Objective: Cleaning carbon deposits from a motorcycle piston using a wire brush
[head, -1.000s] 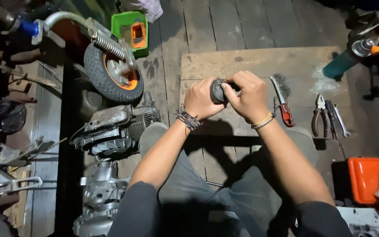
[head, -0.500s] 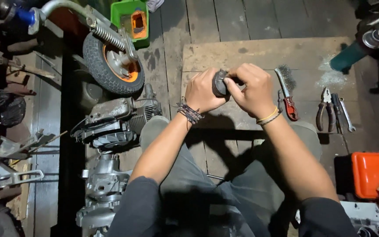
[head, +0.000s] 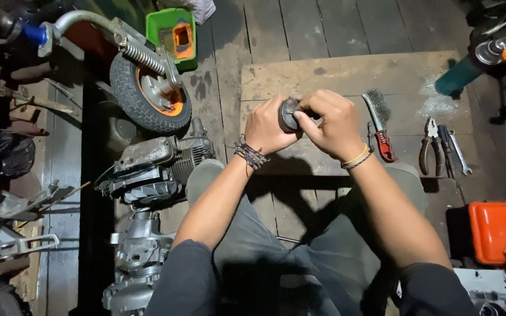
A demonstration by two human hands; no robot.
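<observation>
Both hands, left hand (head: pixel 267 127) and right hand (head: pixel 332 124), pinch a small dark round part (head: pixel 289 114) over the wooden board (head: pixel 335 73), wire brush (head: pixel 377 120) just beside.

One wheel (head: pixel 150 96), one wire brush (head: pixel 378 120), one pair of pliers (head: pixel 428 146), perhaps two engine blocks (head: pixel 153 169).

I am seeing a small round dark metal part (head: pixel 289 114), disc-shaped with a grey face, being held on edge above the wooden board, pinched between both hands, partly hidden by fingers.
</observation>
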